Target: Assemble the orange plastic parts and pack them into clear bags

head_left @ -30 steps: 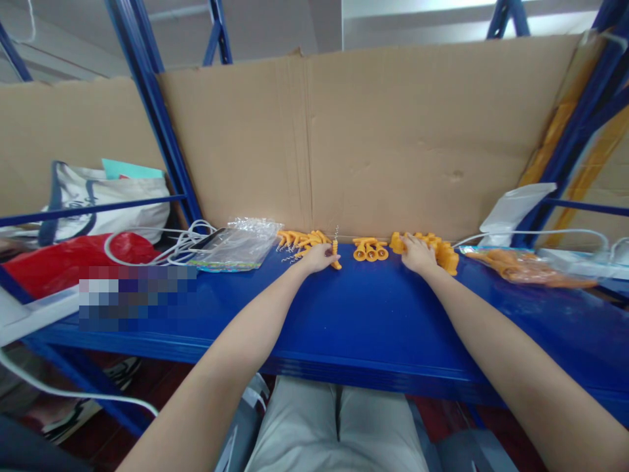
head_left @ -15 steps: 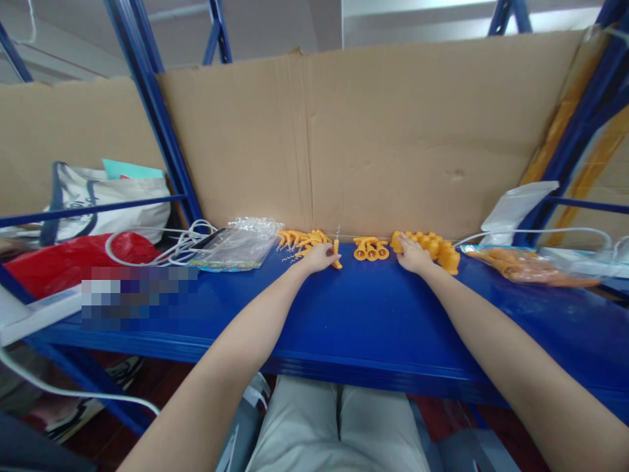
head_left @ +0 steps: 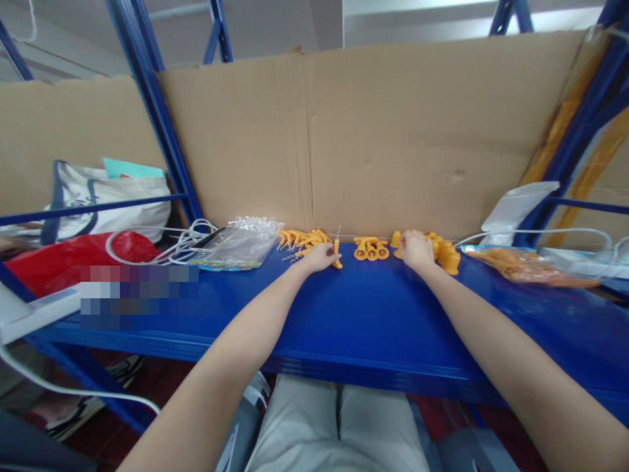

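Observation:
My left hand (head_left: 320,257) is closed around a corkscrew (head_left: 336,245) with an orange handle, its metal spiral pointing up. Beside that hand lies a pile of similar orange-handled corkscrews (head_left: 301,238), several spirals showing. To the right, my right hand (head_left: 417,250) is over a cluster of orange cup-shaped pieces (head_left: 447,255), with its fingers curled around one whose body they mostly hide. Between my hands, three orange assembled pieces (head_left: 372,249) lie side by side, their round open ends facing me.
A clear plastic bag (head_left: 238,246) lies left of the corkscrews, near white cables (head_left: 184,237) and a red bag (head_left: 83,259). Another bag of orange parts (head_left: 531,265) is at the right. A cardboard wall (head_left: 383,137) closes off the back of the blue table (head_left: 344,328).
My right hand has shifted slightly right and its fingers have curled over the cup-shaped pieces. My left hand and its corkscrew have stayed in place.

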{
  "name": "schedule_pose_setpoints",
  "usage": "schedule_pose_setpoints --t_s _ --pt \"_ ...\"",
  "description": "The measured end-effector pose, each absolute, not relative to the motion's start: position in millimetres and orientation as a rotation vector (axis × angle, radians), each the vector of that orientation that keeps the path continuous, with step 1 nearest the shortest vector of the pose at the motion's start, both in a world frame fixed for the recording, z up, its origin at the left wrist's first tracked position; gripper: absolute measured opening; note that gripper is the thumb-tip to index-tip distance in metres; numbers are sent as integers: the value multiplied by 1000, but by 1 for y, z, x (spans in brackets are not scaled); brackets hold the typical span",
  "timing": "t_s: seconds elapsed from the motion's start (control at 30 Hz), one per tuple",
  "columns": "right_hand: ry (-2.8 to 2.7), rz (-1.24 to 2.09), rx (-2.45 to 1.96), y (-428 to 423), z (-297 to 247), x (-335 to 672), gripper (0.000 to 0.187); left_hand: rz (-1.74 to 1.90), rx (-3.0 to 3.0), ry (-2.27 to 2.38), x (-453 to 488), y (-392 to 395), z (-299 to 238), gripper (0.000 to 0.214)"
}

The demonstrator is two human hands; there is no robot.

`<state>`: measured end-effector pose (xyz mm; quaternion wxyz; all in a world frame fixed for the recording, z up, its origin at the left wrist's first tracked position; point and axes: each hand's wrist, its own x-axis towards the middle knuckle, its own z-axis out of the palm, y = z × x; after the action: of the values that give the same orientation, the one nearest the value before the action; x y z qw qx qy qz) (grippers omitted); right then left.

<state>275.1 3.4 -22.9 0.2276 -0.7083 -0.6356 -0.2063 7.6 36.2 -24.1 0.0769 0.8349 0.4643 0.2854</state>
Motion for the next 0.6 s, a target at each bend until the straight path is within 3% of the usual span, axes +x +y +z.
schedule_pose_setpoints --t_s 0.17,0.4,0.6 --pt "-1714 -502 -1932 6 -23 276 34 856 2496 1403 8 35 -24 17" --pt "-1710 -108 -2083 19 -31 285 49 876 2486 1383 8 37 -25 16" --pt "-1682 -24 -2092 21 -27 289 46 887 2480 1377 9 34 -24 15"
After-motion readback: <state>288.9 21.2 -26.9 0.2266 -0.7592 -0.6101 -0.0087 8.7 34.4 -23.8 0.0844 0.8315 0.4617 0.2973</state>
